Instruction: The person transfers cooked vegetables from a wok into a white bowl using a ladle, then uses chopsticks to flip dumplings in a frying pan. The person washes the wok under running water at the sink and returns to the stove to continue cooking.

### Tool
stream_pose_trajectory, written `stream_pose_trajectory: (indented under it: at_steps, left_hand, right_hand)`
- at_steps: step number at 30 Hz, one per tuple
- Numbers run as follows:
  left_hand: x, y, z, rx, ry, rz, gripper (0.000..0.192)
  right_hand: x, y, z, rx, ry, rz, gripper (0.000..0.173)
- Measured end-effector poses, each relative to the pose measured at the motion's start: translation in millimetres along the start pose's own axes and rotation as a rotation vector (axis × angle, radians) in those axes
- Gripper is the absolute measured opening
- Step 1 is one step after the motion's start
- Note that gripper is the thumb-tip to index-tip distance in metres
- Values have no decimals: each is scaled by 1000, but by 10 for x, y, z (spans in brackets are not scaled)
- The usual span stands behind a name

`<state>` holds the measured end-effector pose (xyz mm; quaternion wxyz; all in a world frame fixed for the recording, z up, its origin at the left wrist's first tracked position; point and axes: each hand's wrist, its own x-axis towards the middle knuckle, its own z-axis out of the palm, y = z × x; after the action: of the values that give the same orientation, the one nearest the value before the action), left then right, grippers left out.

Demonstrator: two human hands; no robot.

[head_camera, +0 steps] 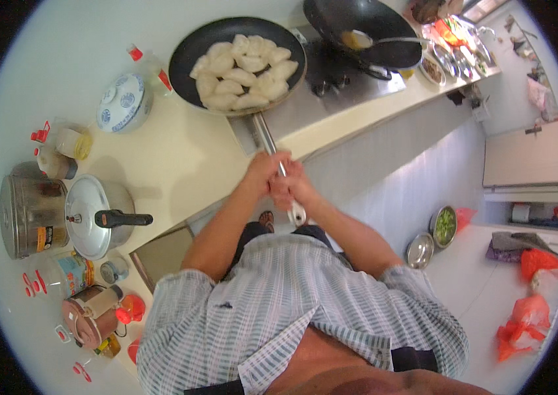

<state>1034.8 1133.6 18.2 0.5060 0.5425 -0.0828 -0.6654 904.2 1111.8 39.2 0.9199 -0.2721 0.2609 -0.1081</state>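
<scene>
A black frying pan [182, 74] full of pale dumplings [239, 76] is in front of me, over the left part of the gas stove [328, 74]. Whether it rests there or is lifted I cannot tell. Its long metal handle [265, 133] points back towards my body. My left hand [265, 170] grips the handle on the pan side. Just behind it, my right hand [291, 185] is wrapped around the same handle, and the pale handle end sticks out below. The dumplings lie close together, several touching.
Right of the pan, a black wok [392, 24] holds a ladle [358, 39]. On the left counter [175, 163] stand a blue-and-white lidded bowl [123, 103], a pressure cooker [93, 217] and bottles. Metal bowls [420, 251] and red plastic bags [525, 321] lie on the floor at right.
</scene>
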Motion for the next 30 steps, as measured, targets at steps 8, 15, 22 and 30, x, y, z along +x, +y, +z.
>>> stream_pose_trajectory:
  at_steps: [8, 15, 22, 30]
  left_hand:
    - [-200, -158, 386, -18, -126, 81, 29]
    - [-236, 42, 43, 137, 4, 65, 28]
    - [-166, 58, 159, 92, 109, 80, 22]
    - [-251, -3, 88, 275, 215, 15, 20]
  right_hand:
    - [-441, 15, -36, -64, 83, 5, 15]
    - [-96, 185, 52, 36, -25, -46, 10]
    - [-24, 133, -116, 176, -188, 55, 27]
    - [-61, 414, -102, 360, -284, 86, 38]
